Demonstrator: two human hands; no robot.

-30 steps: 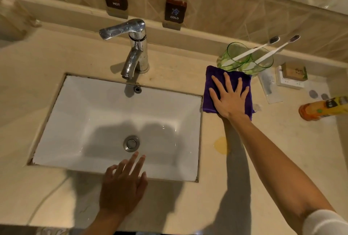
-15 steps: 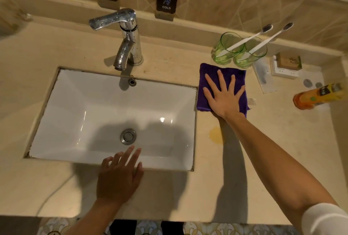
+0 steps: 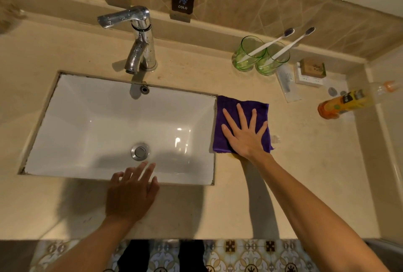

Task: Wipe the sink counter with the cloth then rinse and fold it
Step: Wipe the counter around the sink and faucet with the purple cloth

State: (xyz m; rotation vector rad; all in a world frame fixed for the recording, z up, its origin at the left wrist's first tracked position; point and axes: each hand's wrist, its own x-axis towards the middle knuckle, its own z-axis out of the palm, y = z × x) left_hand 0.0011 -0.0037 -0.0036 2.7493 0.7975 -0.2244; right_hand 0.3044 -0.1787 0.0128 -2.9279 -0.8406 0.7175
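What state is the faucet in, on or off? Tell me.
Off, as far as the view shows: no stream falls from the faucet spout, and the white sink below it holds no pooled water.

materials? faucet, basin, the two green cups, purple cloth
Curved chrome faucet: polished metal, mirror glints. White rectangular basin: glazed ceramic, probably; glossy highlights. Two green tumblers: clear glass or plastic, can't tell. Purple square cloth under right hand: soft matte fabric, likely microfibre.
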